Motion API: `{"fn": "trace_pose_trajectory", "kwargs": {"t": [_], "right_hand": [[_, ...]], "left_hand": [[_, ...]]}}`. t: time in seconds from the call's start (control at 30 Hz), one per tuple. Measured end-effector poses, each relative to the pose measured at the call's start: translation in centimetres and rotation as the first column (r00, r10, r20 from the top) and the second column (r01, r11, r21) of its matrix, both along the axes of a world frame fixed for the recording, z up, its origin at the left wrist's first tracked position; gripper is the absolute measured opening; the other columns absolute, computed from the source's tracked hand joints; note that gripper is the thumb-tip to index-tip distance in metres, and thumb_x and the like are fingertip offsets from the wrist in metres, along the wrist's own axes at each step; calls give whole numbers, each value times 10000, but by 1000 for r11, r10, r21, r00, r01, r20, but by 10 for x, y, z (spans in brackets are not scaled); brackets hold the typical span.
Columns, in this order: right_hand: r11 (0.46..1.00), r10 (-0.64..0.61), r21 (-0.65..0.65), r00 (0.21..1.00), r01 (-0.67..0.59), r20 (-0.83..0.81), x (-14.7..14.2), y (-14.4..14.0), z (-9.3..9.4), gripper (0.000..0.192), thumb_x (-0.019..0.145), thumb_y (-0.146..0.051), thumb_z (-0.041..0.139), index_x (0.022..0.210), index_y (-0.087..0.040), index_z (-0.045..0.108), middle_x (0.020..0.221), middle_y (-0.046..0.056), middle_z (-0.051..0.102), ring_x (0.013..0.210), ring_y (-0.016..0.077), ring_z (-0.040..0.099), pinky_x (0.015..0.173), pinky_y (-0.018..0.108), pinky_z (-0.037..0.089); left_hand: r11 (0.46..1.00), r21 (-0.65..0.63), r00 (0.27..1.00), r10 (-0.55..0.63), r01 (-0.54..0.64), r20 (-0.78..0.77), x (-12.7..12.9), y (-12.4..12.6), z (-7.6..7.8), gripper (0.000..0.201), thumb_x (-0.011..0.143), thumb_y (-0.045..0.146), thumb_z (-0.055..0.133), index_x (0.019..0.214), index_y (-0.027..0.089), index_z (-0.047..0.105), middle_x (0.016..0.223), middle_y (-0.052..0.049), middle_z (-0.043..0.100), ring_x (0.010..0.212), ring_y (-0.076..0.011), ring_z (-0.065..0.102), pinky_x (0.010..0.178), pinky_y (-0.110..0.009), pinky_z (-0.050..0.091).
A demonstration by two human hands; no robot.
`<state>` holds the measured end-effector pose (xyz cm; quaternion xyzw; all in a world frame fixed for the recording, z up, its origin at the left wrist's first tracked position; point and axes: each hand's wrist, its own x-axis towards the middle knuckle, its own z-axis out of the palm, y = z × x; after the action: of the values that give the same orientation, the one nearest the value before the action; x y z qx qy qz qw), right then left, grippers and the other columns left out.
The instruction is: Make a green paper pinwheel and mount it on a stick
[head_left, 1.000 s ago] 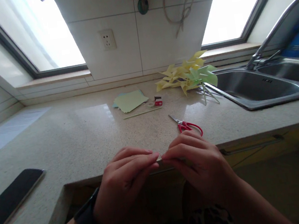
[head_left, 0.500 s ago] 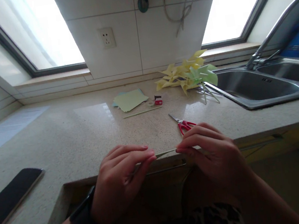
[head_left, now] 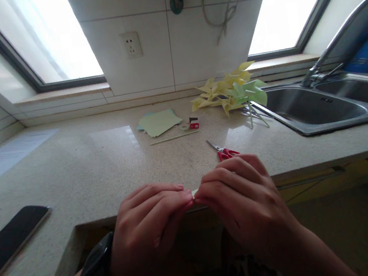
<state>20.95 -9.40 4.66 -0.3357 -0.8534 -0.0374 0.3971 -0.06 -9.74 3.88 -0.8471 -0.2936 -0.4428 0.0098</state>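
My left hand (head_left: 152,227) and my right hand (head_left: 244,202) meet fingertip to fingertip at the counter's near edge, both pinched on a folded strip of pale green paper (head_left: 194,192). Only a small sliver of the strip shows between the fingers; the rest is hidden by my hands. A dark watch sits on my left wrist. Red-handled scissors (head_left: 222,150) lie on the counter just beyond my right hand.
On the speckled counter (head_left: 89,169) lie sheets of green paper (head_left: 158,123), a thin stick (head_left: 174,137), a small red item (head_left: 194,123) and a pile of yellow and green paper pinwheels (head_left: 232,91). A steel sink (head_left: 320,109) is at right, a dark phone (head_left: 8,238) at left.
My right hand slid right along the strip half a second ago, exposing more of it, then came back left against my left fingertips. The left hand stayed nearly still.
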Motion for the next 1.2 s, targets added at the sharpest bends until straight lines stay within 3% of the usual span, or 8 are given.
{"fn": "trace_pose_trajectory", "kwargs": {"t": [0.17, 0.43, 0.67, 0.73, 0.87, 1.0, 1.1, 1.2], "right_hand": [[998, -53, 44, 997, 51, 59, 20, 8, -6, 87, 953, -138, 608, 906, -211, 608, 883, 0, 701, 862, 200, 574, 914, 438, 383], [989, -78, 135, 990, 63, 114, 48, 20, -10, 105, 945, -105, 603, 881, -189, 601, 850, 34, 700, 827, 207, 579, 831, 417, 413], [983, -120, 146, 990, 108, 79, 64, 26, -19, 124, 922, -62, 609, 925, -185, 594, 896, 54, 685, 848, 209, 598, 801, 402, 439], [994, -79, 74, 997, 78, 13, 65, 24, -21, 121, 922, -102, 628, 1011, -178, 597, 982, 78, 673, 926, 223, 611, 826, 401, 467], [994, 4, -110, 990, -19, -141, 53, 19, -25, 417, 884, -224, 717, 1258, -167, 543, 1186, 125, 633, 1139, 272, 582, 952, 449, 478], [985, 116, -98, 964, -143, -239, 37, 19, -25, 194, 887, -70, 652, 1023, -206, 630, 949, 32, 667, 897, 185, 617, 867, 397, 501], [970, 156, -125, 926, -209, -343, 32, 21, -25, 166, 899, -43, 617, 957, -198, 631, 902, 24, 652, 848, 167, 608, 793, 361, 510], [952, 200, -142, 902, -271, -384, 31, 20, -25, 170, 894, -38, 621, 967, -192, 631, 897, 24, 642, 843, 159, 607, 750, 330, 512]], "left_hand": [[999, 36, 999, -21, 22, -24, -4, 4, 3, 128, 897, 48, 657, 985, 123, 713, 963, -59, 799, 941, -153, 730, 853, -272, 570], [999, 28, 998, -43, 44, -53, -4, 6, -1, 137, 902, 67, 666, 1009, 142, 706, 952, -32, 801, 960, -159, 737, 864, -286, 565], [999, 21, 999, 45, -45, 1, -12, 12, -3, 163, 893, 51, 668, 1016, 153, 697, 998, -50, 786, 992, -150, 719, 882, -269, 560], [999, 10, 1000, 31, -31, 2, -13, 14, -4, 168, 900, 52, 661, 1027, 155, 697, 1005, -52, 784, 988, -149, 718, 874, -269, 562], [1000, -3, 1000, -10, 10, -16, -12, 15, -6, 185, 907, 49, 648, 1049, 158, 693, 996, -50, 781, 981, -162, 718, 860, -287, 569], [997, -15, 997, -81, 81, -16, -12, 11, -9, 251, 889, 20, 651, 1091, 167, 674, 996, -46, 775, 994, -171, 708, 874, -303, 573], [988, -61, 989, -137, 140, 48, -12, 9, -13, 341, 860, 72, 714, 1172, 183, 634, 1054, -60, 761, 1017, -186, 699, 899, -313, 576], [947, -285, 984, -113, 149, 138, -11, 11, -18, 609, 816, 263, 808, 1356, 237, 526, 1226, -91, 708, 1028, -204, 699, 879, -315, 593]]}}
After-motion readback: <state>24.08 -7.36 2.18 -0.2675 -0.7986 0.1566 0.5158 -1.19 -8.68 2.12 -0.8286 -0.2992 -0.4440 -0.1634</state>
